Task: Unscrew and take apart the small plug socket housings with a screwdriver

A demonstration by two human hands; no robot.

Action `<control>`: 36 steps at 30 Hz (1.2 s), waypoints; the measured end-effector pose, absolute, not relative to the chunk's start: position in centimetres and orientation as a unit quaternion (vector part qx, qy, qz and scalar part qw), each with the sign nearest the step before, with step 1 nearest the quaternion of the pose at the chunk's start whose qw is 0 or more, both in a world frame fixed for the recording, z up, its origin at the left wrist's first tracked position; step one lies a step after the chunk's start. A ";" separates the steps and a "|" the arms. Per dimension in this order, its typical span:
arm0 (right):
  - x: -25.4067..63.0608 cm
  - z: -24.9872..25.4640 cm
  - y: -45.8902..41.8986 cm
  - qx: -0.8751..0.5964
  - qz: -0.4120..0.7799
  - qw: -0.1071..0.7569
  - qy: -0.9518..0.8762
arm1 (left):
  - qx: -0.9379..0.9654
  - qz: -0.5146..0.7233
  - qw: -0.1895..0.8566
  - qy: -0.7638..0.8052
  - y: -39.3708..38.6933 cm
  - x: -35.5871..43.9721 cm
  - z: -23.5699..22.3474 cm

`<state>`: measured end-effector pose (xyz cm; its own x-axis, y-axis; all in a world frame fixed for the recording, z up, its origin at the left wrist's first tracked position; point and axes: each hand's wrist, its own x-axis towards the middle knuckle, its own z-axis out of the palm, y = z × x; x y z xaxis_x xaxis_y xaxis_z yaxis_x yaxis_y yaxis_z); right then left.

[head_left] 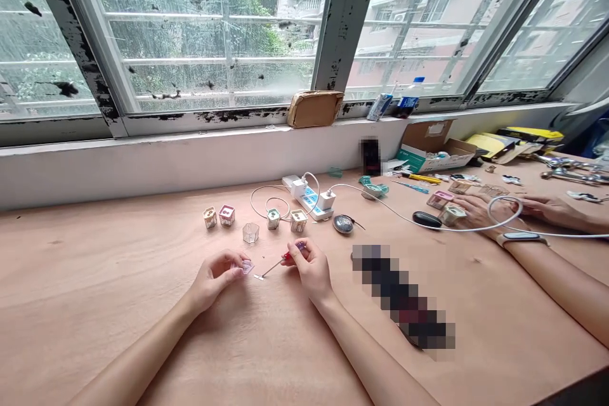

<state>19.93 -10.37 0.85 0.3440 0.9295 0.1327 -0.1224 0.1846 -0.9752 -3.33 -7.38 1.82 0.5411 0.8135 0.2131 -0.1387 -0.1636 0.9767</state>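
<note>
Between the fingers of my left hand [219, 278] is a small clear purple-tinted plastic piece [247, 266]. My right hand [310, 268] grips a screwdriver [286, 257] with a red and purple handle. The screwdriver's tip points down-left, by a small flat silvery strip [258, 277] on the table; whether it touches the strip I cannot tell. Just beyond my hands stands a clear plastic cup-like shell [250, 233]. Farther back are small faceted boxes: a tan one [210, 217], a pink one [227, 215], a green one [273, 219] and a beige one [299, 221].
A power strip [311, 196] with plugged-in chargers and white cables lies behind the boxes, near a round dark object [343, 224]. A pixelated long dark object [404, 298] lies to the right. Another person's hands [469, 209] work at the far right, near an open carton [435, 152].
</note>
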 end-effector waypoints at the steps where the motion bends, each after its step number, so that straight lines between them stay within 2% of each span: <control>1: 19.9 0.9 -10.4 -0.495 0.406 0.651 -0.409 | 0.627 0.405 0.610 0.267 -7.1 -3.5 1.7; 6: 19.7 1.0 -10.4 -0.491 0.408 0.651 -0.411 | 0.510 0.409 0.716 0.244 -6.8 -3.3 1.2; 10: 19.7 0.9 -10.3 -0.485 0.409 0.653 -0.414 | 0.485 0.398 0.748 0.219 -7.0 -2.8 1.4; 26: 19.8 0.4 -10.1 -0.487 0.405 0.644 -0.429 | 0.541 0.358 0.728 0.222 -6.9 -2.1 1.5; 36: 19.2 0.8 -10.7 -0.464 0.371 0.653 -0.470 | 0.490 0.353 0.769 0.209 -6.9 -1.8 2.1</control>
